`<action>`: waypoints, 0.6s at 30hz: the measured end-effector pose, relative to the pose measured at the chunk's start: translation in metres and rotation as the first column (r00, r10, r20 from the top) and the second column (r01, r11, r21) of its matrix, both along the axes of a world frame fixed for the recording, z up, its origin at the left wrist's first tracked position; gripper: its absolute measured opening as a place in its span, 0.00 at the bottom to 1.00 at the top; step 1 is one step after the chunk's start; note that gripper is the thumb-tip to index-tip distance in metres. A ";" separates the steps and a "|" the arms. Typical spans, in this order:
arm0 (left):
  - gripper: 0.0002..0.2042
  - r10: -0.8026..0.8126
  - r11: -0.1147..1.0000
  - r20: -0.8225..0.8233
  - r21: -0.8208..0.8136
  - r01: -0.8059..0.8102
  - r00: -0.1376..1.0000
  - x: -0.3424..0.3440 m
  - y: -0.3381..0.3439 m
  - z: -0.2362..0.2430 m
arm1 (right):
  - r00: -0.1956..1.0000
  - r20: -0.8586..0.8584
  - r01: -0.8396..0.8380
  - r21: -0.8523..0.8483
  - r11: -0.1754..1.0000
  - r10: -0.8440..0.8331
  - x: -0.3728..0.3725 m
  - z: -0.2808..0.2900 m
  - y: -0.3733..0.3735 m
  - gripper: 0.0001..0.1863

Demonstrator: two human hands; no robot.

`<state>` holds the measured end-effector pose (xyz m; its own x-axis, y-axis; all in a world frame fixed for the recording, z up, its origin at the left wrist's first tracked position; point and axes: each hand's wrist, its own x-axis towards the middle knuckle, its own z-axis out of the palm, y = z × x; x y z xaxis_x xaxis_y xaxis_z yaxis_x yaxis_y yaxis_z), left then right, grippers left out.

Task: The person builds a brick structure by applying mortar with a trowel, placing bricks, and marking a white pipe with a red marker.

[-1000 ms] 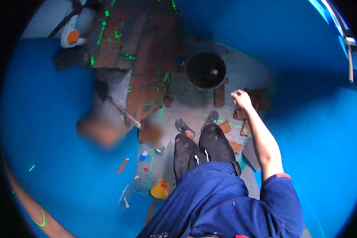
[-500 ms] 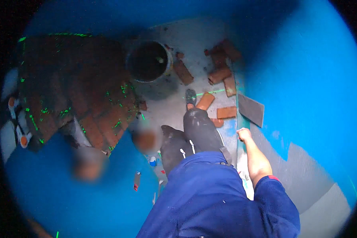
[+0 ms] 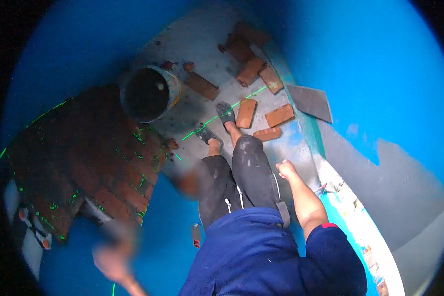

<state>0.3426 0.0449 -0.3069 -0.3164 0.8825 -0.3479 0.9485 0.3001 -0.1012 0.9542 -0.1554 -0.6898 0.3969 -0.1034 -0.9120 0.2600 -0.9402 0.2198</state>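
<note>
Dusty grey floor (image 3: 202, 52) spreads between smooth blue areas (image 3: 380, 74). Nearest, the left hand (image 3: 111, 261) is blurred, so its grip cannot be told; the right hand (image 3: 286, 169) has its grip folded in beside dark trousers (image 3: 254, 163). Beyond it lie rough, orange-red rectangular bricks (image 3: 279, 116), then a round, dark-mouthed bucket (image 3: 174, 89) near a jagged reddish-brown brick stack (image 3: 84, 148).

left: brickwork (image 3: 103, 158) | ahead-left, just beside it: bucket (image 3: 145, 93) | right of bucket: loose bricks (image 3: 245, 113) on floor (image 3: 197, 47)
</note>
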 end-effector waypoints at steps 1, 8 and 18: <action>0.14 0.057 0.906 0.086 -0.423 -0.015 0.995 0.071 0.012 -0.051 | 1.000 0.017 0.002 0.065 0.998 -0.003 -0.006 -0.019 -0.004 0.25; 0.23 0.195 0.750 0.635 -0.588 0.303 0.748 0.196 -0.083 -0.311 | 0.977 0.056 0.208 -0.013 0.978 -0.207 -0.030 -0.114 -0.018 0.25; 0.34 -0.250 0.768 0.318 -0.510 0.387 0.915 0.234 -0.077 -0.444 | 0.857 0.473 0.065 0.299 0.952 -0.207 0.017 -0.332 0.021 0.60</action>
